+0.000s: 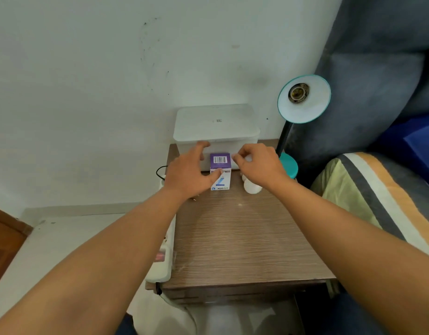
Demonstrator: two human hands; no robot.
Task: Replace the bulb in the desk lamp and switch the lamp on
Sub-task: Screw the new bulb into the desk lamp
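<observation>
A small purple and white bulb box (220, 160) stands upright on the wooden bedside table (244, 238). My left hand (189, 172) grips it from the left, thumb pressed on its front face. My right hand (259, 165) has its fingertips pinched at the box's top right corner. A loose white bulb (252, 188) lies on the table just under my right wrist. The teal desk lamp (307, 110) stands at the table's back right, its shade tilted toward me and its socket (298, 93) empty. The lamp is unlit.
A white lidded container (215, 124) sits against the wall right behind the box. A white power strip (161, 259) hangs at the table's left edge, with a black cable (160, 171) near the wall. A bed with a striped blanket (377, 189) borders the table's right side.
</observation>
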